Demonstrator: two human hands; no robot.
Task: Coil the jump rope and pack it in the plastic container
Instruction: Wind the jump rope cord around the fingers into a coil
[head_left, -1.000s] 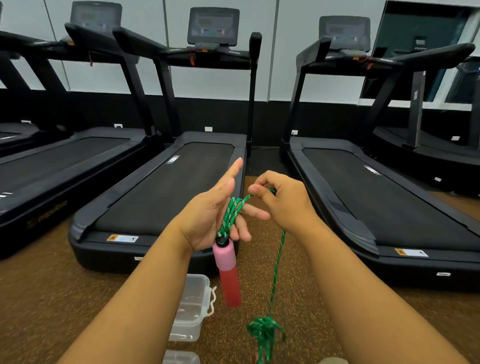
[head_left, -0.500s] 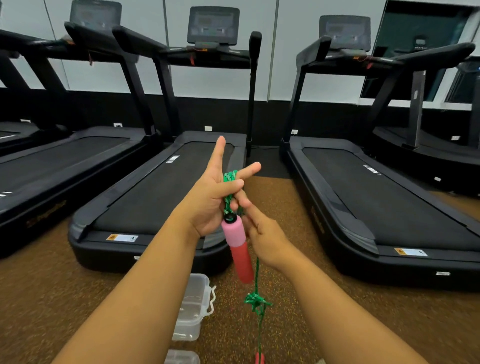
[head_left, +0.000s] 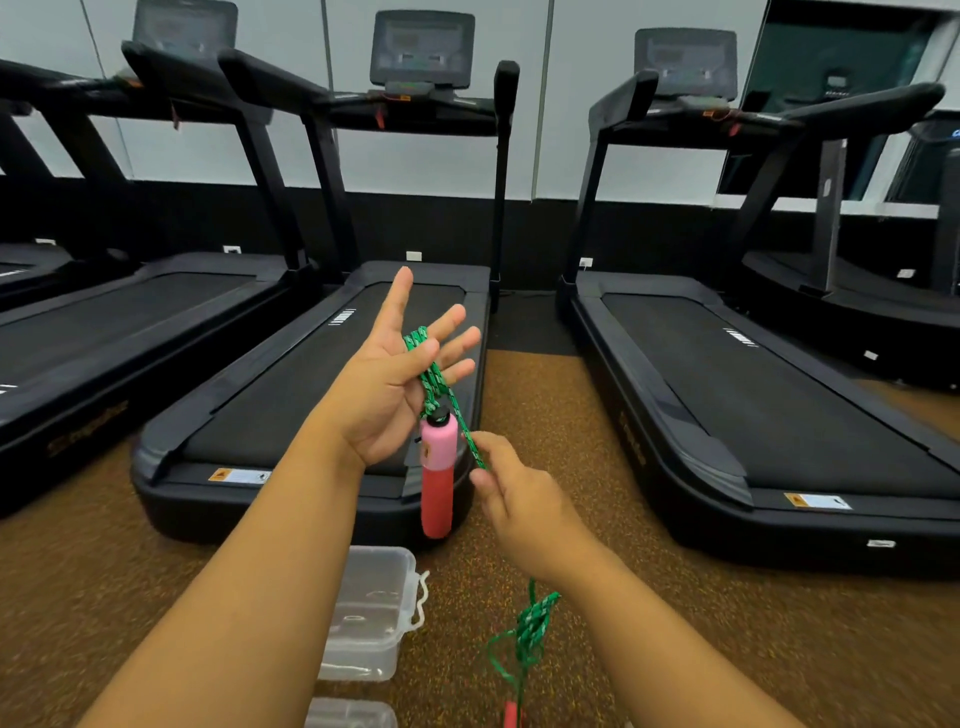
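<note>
Rope (head_left: 434, 379), green, loops several times across the spread-fingered left hand (head_left: 395, 389) at frame centre, one pink handle (head_left: 437, 470) dangling below. The right hand (head_left: 519, 501) pinches one strand. One clear plastic container (head_left: 371, 613) sits lower centre, before four treadmills (head_left: 727, 415).

Open floor (head_left: 571, 415): bare strip between the centre treadmill (head_left: 322, 374) and the right treadmill (head_left: 753, 405). Plastic container (head_left: 374, 613): on the floor, approach from above partly crossed by the left forearm. Hanging rope (head_left: 524, 629): dangles just right of it.
</note>
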